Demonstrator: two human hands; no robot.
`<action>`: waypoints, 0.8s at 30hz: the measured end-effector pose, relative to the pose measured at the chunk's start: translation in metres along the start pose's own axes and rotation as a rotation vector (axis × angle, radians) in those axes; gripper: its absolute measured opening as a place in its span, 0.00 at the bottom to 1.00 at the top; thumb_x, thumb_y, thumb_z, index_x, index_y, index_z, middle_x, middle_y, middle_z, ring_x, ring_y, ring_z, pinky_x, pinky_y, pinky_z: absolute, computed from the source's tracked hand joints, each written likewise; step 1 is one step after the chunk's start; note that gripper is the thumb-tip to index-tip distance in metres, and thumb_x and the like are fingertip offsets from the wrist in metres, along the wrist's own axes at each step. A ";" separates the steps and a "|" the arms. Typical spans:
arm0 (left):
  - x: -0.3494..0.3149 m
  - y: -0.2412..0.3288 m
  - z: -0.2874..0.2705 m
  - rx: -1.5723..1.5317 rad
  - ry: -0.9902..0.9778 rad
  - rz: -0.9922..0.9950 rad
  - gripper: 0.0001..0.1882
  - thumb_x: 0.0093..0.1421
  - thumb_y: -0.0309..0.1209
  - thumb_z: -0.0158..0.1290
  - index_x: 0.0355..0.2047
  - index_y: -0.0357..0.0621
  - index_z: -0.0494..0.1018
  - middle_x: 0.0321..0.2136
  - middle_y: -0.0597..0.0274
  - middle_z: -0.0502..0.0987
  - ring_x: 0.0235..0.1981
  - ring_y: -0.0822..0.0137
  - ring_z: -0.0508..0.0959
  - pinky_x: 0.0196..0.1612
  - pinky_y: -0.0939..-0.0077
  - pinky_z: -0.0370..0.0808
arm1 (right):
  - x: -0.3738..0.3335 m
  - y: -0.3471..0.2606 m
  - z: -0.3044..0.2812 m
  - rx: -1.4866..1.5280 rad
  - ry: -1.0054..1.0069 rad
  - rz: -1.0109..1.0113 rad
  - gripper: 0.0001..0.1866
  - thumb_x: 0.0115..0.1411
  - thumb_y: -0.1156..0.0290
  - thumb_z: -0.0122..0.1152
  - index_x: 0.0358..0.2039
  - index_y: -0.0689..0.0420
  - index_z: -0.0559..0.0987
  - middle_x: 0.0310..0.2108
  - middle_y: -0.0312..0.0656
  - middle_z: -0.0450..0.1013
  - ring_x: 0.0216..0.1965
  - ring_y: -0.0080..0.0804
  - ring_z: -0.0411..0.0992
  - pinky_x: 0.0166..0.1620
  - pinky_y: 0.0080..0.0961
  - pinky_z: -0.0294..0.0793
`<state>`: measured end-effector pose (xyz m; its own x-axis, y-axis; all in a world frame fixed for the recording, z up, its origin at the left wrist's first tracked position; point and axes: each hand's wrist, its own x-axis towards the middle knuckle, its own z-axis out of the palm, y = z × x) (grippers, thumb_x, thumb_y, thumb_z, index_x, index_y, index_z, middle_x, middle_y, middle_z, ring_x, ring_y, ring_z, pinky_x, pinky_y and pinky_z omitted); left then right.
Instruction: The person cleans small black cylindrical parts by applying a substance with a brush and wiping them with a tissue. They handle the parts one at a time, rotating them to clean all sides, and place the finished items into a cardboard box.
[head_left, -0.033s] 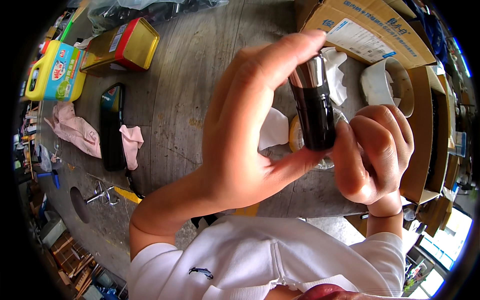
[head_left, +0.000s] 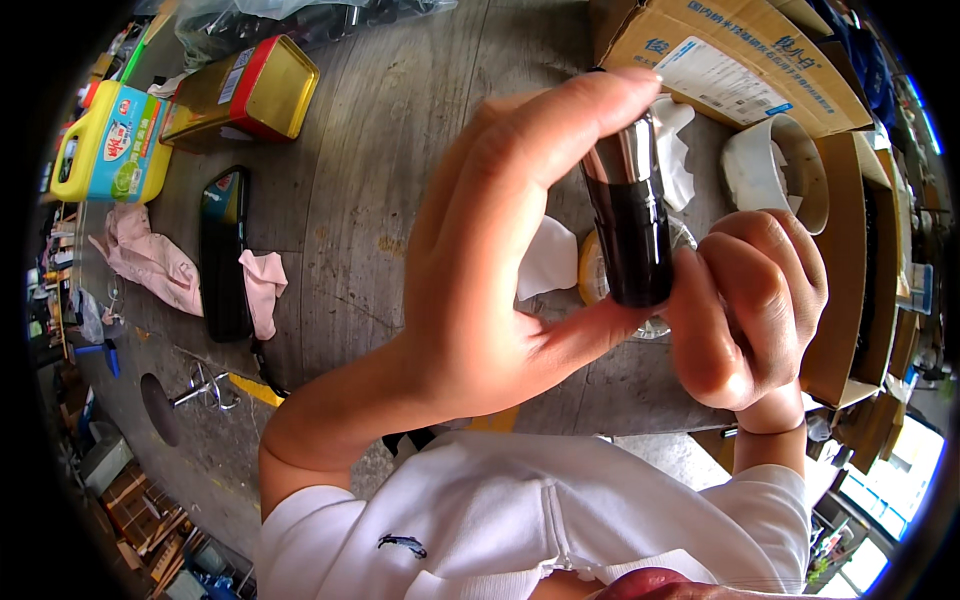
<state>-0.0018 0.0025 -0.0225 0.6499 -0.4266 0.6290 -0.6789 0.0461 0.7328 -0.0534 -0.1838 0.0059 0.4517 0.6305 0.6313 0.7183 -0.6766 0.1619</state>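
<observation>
While held up close above a grey wooden table [head_left: 400, 180], dark glossy cylinder with a silver metal end [head_left: 630, 225], upright, pinched between forefinger and thumb of left hand [head_left: 490, 260], with right hand [head_left: 755, 310] curled into a loose fist against its lower right side. Behind it, white tissue [head_left: 548, 258] and yellow-rimmed round object [head_left: 592, 270]. Farther left, black oblong device [head_left: 222, 250], pink cloths [head_left: 150, 260], yellow tin [head_left: 250, 90], yellow bottle [head_left: 112, 145]; cardboard boxes [head_left: 720, 50] and white tape roll [head_left: 775, 165] at upper right.
</observation>
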 end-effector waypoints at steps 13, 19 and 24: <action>0.010 -0.017 0.004 -0.210 -0.024 0.261 0.54 0.34 0.50 0.68 0.56 0.35 0.53 0.52 0.36 0.64 0.55 0.50 0.67 0.52 0.66 0.67 | 0.010 0.018 -0.014 0.804 0.171 0.533 0.16 0.60 0.64 0.52 0.41 0.64 0.69 0.32 0.48 0.69 0.25 0.25 0.65 0.27 0.16 0.63; 0.014 -0.028 0.008 -0.226 -0.118 0.385 0.56 0.38 0.55 0.65 0.57 0.35 0.49 0.54 0.31 0.61 0.57 0.48 0.64 0.55 0.62 0.65 | 0.017 0.012 -0.014 1.120 0.102 0.738 0.22 0.57 0.54 0.54 0.34 0.64 0.72 0.35 0.48 0.68 0.30 0.27 0.66 0.33 0.20 0.65; 0.007 -0.030 0.013 -0.252 -0.209 0.349 0.55 0.41 0.53 0.64 0.58 0.34 0.47 0.55 0.31 0.58 0.58 0.47 0.61 0.59 0.55 0.58 | 0.014 0.019 -0.008 1.077 0.069 0.653 0.18 0.52 0.58 0.62 0.23 0.63 0.74 0.31 0.44 0.67 0.33 0.31 0.64 0.39 0.26 0.64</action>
<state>0.0192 -0.0135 -0.0433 0.2981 -0.5180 0.8018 -0.7234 0.4254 0.5438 -0.0381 -0.1908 0.0237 0.8791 0.2535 0.4036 0.4530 -0.1811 -0.8730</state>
